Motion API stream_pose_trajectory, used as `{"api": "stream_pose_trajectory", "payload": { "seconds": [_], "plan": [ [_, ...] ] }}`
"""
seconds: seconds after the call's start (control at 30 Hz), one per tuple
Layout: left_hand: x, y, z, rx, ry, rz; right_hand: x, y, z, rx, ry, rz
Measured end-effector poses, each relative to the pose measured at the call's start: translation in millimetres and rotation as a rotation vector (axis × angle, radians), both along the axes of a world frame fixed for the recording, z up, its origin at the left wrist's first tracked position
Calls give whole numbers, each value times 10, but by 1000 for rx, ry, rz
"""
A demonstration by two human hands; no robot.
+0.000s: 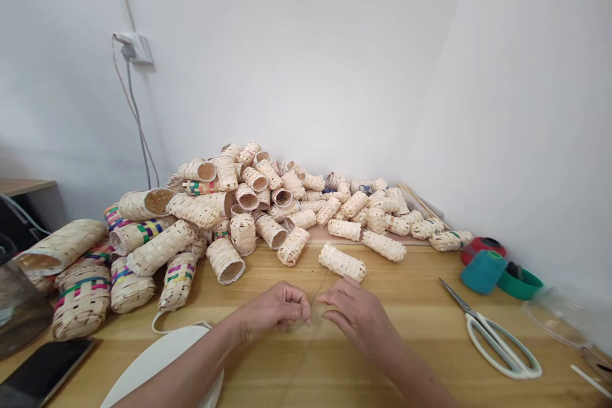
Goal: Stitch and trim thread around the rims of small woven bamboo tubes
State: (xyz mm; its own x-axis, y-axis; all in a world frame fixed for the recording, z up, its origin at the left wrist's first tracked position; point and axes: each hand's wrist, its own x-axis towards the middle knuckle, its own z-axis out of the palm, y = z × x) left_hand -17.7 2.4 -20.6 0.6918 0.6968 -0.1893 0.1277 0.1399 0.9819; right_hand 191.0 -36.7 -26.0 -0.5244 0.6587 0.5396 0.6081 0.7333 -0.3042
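Observation:
Over the wooden table [268,370], my left hand [282,306] is closed, its thumb and fingers pinched on a thin dark thread [313,298]. My right hand [356,312] hovers beside it, palm down, the thumb apart from the curved fingers and the fingertips close to the thread. Just beyond the right hand lies a small woven basket tube [342,261] of pale strips. The thread runs up toward this tube, and its lower course is faint. Whether the right fingers touch the thread, I cannot tell.
A heap of woven tubes [243,234] fills the back and left. Scissors [497,341], a teal thread spool [482,271], a green bowl [521,287] and a clear container [559,315] are at right. A white round lid-like disc [143,363] and a phone [45,370] lie front left.

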Motion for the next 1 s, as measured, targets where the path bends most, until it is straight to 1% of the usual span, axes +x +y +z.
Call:
{"api": "stream_pose_trajectory", "payload": {
  "seconds": [0.1, 0.17, 0.27, 0.43, 0.5, 0.6, 0.67, 0.73, 0.8, 0.83, 0.9, 1.0],
  "plan": [
    [4, 0, -15, 8, -2, -18, -16, 9, -22, 4, 13, 2],
    [15, -4, -17, 10, -5, -30, -23, 15, -38, 17, 17, -25],
    [34, -15, -15, -2, 8, -13, -29, 24, -70, 40, -6, -61],
    [49, -12, -30, 8, -7, 16, -30, 39, -107, 118, -75, -52],
    [50, 3, -42, 25, -22, 37, -30, 34, -97, 92, -78, -32],
    [52, 34, -65, 31, -40, 83, -33, 8, -53, -55, -22, 1],
    [58, 48, -84, 36, -53, 124, -39, -14, -16, -217, 89, 23],
    [68, 46, -105, 41, -67, 140, -48, -27, 8, -410, 268, 61],
    [83, 27, -126, 42, -90, 108, -60, -26, 9, -571, 475, 122],
    [91, 13, -135, 39, -105, 78, -66, -19, 1, -620, 569, 150],
    [108, -17, -150, 29, -139, 14, -81, 2, -27, -642, 731, 180],
    [138, -45, -173, 4, -192, -34, -103, 34, -77, -598, 914, 117]
  ]
}}
